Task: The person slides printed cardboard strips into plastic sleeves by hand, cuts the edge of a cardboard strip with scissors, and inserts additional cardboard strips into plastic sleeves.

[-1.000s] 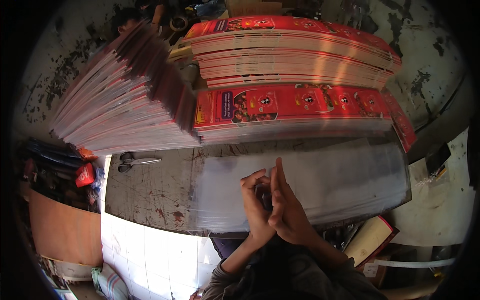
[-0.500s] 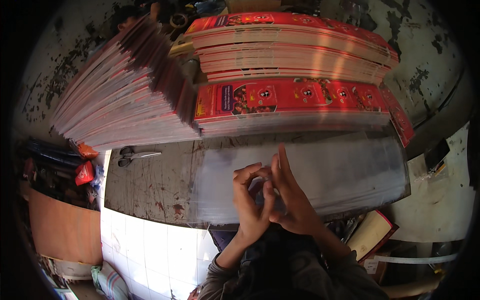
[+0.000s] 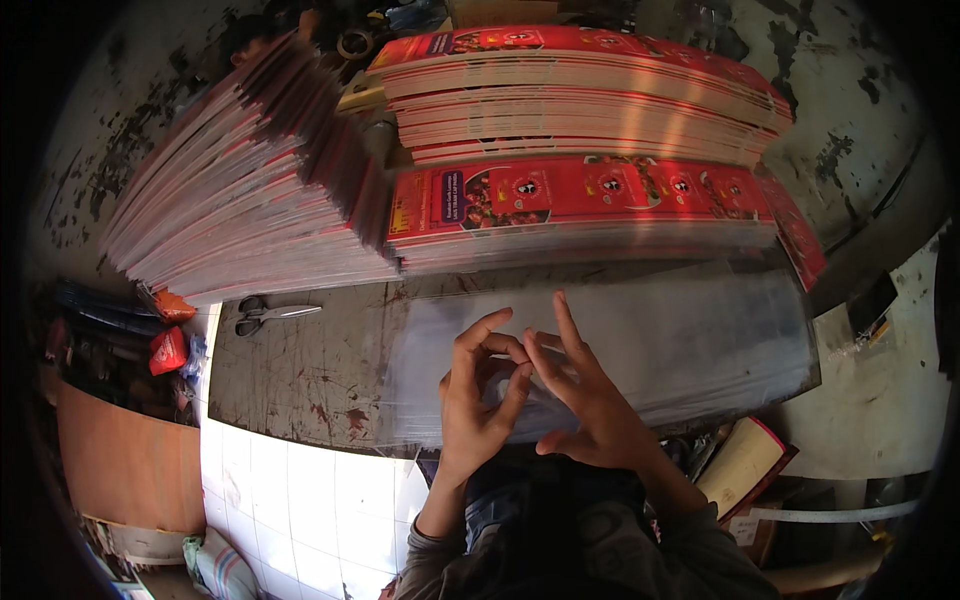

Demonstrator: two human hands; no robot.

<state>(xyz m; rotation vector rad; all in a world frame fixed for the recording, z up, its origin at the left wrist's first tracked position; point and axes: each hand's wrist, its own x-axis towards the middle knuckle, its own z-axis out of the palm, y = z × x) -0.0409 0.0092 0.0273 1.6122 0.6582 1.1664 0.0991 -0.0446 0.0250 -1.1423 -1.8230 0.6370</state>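
Over a pile of clear plastic sleeves (image 3: pixel 700 340) on the table, my two hands meet with fingertips close together. My left hand (image 3: pixel 475 400) has its thumb and a finger pinched near the tip of a right finger, while its index finger is raised; what lies in the pinch, if anything, is too small to make out. My right hand (image 3: pixel 595 410) has its fingers stretched out and the thumb spread away from them. Beyond the sleeves lies a stack of long red printed cards (image 3: pixel 590 200).
Scissors (image 3: pixel 275 313) lie on the scratched table (image 3: pixel 300 375) at left. A tall fanned stack of sleeved cards (image 3: pixel 250 200) leans at the far left. More red cards (image 3: pixel 590 105) are piled at the back. White tiled floor (image 3: pixel 310 510) shows below the table's edge.
My hands have drawn somewhat apart, the left one shifting left. The right thumb has moved away from the left hand and its fingers have spread. The stacks have stayed in place.
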